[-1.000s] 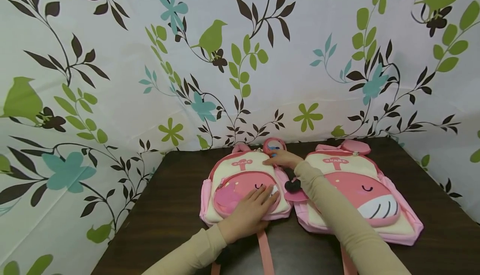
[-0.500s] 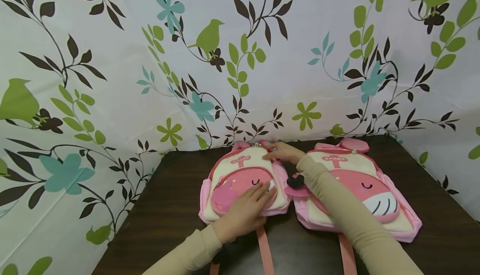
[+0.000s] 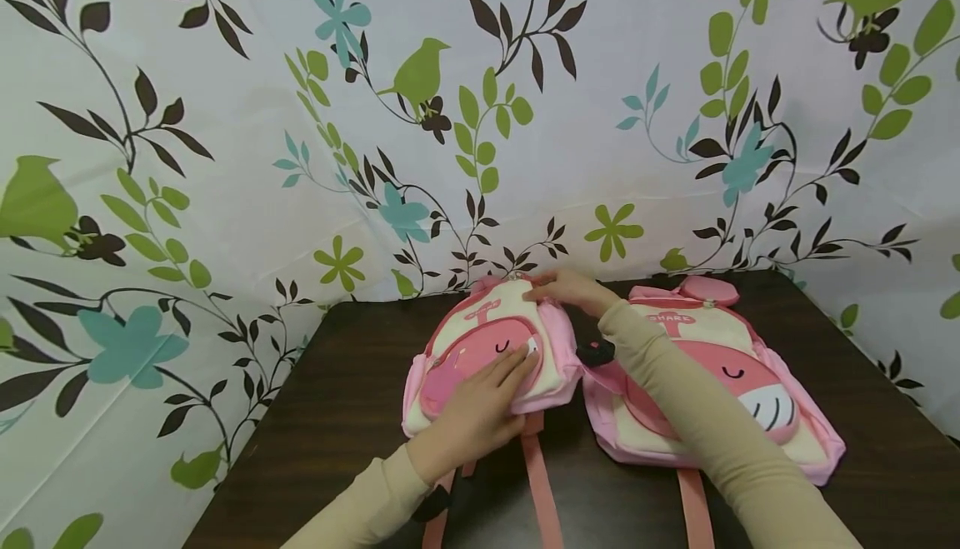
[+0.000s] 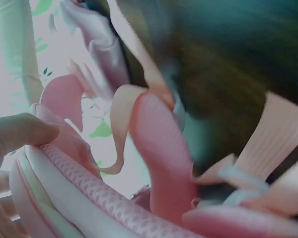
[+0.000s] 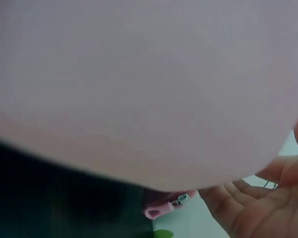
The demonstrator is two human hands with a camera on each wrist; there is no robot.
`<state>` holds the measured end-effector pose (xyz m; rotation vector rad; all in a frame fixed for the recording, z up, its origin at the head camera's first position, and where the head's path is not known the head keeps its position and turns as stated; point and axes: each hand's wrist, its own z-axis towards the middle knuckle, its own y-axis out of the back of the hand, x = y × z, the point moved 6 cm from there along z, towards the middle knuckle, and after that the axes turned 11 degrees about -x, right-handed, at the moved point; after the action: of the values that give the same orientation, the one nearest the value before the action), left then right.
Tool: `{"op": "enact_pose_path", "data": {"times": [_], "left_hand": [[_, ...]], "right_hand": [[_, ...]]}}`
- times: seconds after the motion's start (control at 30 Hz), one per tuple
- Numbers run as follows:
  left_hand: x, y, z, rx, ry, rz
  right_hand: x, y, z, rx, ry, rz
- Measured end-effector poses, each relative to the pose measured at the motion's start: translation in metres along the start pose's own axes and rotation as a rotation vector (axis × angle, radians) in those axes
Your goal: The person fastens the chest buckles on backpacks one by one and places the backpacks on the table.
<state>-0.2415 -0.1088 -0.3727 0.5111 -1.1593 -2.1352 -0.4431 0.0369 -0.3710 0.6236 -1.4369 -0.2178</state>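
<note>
In the head view, a small pink-and-cream whale backpack tilts up off the dark table. My left hand holds its lower front, fingers spread over the whale pocket. The left wrist view shows my thumb on the pink mesh back edge and my fingers on the opposite side. My right hand grips the bag's upper right side; its fingertips are partly hidden. In the right wrist view, a pale pink surface covers most of the frame, with a zipper pull beside my fingers.
A larger matching backpack lies at the right, partly behind my right forearm. A black piece sits between the bags. Pink straps trail toward the table's near edge. A patterned cloth hangs behind.
The small backpack's bottom has come up from the table and its body has tilted. Both hands moved slightly with it, and its round pink charm has gone from sight.
</note>
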Motion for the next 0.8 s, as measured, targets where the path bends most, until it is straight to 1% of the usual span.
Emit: {"op": "enact_pose_path", "data": {"times": [0.13, 0.23, 0.37, 0.5, 0.6, 0.7, 0.8], "left_hand": [[-0.002, 0.013, 0.006, -0.072, -0.012, -0.022], [-0.002, 0.023, 0.009, -0.113, -0.003, -0.052], [-0.001, 0.036, 0.012, -0.142, 0.020, -0.083], [-0.001, 0.048, 0.013, -0.184, 0.031, -0.085], [-0.001, 0.057, 0.012, -0.224, 0.049, -0.076], [0.002, 0.063, 0.010, -0.259, 0.074, -0.093], [0.004, 0.067, 0.010, -0.278, 0.091, -0.127]], "right_hand": [[0.011, 0.008, -0.003, -0.041, 0.045, 0.012], [0.021, 0.012, -0.007, -0.045, 0.058, 0.036], [0.033, 0.015, -0.010, -0.037, 0.056, 0.124], [0.044, 0.017, -0.012, -0.052, 0.085, 0.216], [0.053, 0.019, -0.015, -0.062, 0.102, 0.264], [0.060, 0.021, -0.018, -0.066, 0.103, 0.270], [0.065, 0.025, -0.021, -0.088, 0.108, 0.256]]}}
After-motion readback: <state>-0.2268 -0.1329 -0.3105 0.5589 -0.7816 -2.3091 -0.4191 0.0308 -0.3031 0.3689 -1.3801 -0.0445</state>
